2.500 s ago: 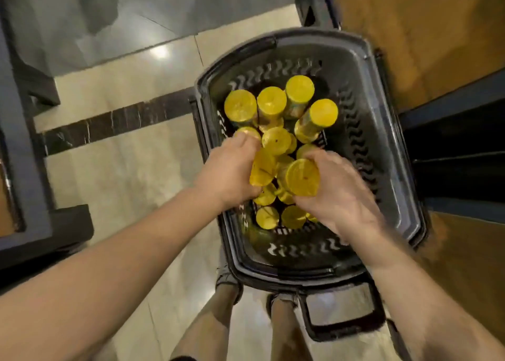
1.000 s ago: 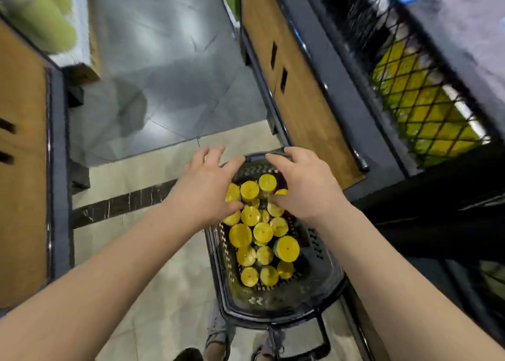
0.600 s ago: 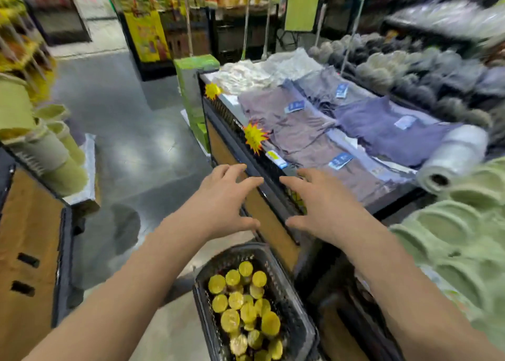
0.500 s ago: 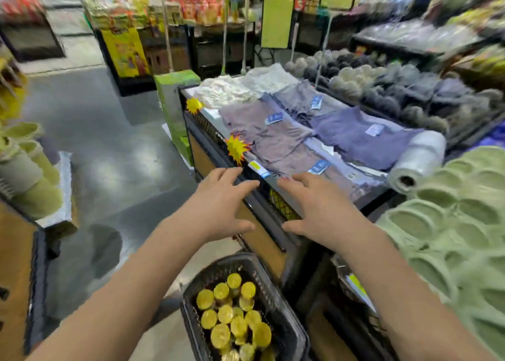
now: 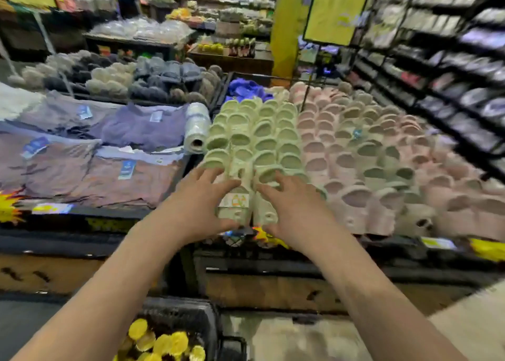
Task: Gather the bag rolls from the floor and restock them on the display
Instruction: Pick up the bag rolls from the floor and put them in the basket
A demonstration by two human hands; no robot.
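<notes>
Locate bag rolls packed in the basket, low before the display. Expect light, firm, slick cylinders; grip around the barrel. Note left hand and right hand spread, empty, over green slippers.

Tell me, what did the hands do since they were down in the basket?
The left hand and right hand let go of the yellow rolls, rose out of the basket and now spread open over the green slippers. The rolls stayed in the basket below.
</notes>
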